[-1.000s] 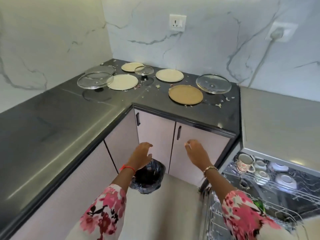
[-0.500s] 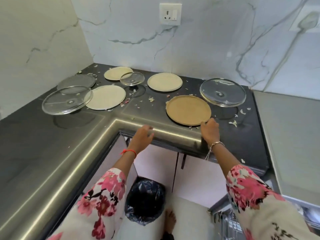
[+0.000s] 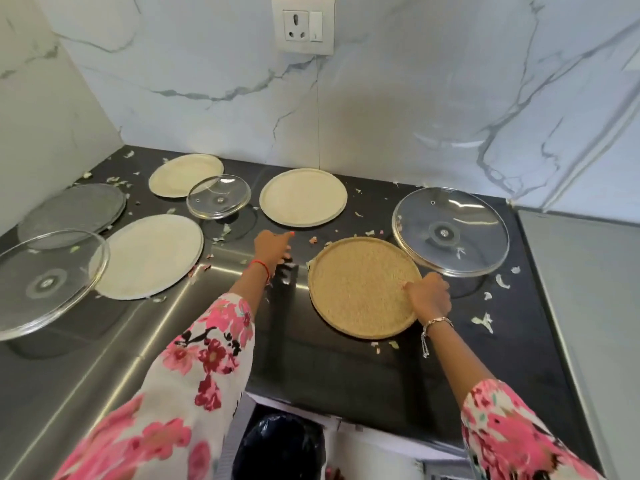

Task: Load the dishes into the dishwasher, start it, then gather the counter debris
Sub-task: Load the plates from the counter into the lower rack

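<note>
The right hand (image 3: pixel 428 295) curls its fingers over the right rim of the brown plate (image 3: pixel 360 289) on the counter (image 3: pixel 311 362) — gripping it. Left of that plate, the left hand (image 3: pixel 273 244) is loosely extended, holding nothing — scraps (image 3: pixel 313 240) just beside.

At far left, glass lid (image 3: pixel 45 282) ran off the frame edge. Socket (image 3: pixel 303 24) cut by top edge, bin (image 3: pixel 280 448) by bottom edge. Fingertips of right hand (image 3: pixel 427 296) hidden past rim of tan plate (image 3: pixel 360 289). Lower fingers of left hand (image 3: pixel 273 245) blurred. Debris (image 3: pixel 483 320) too small to identify.
</note>
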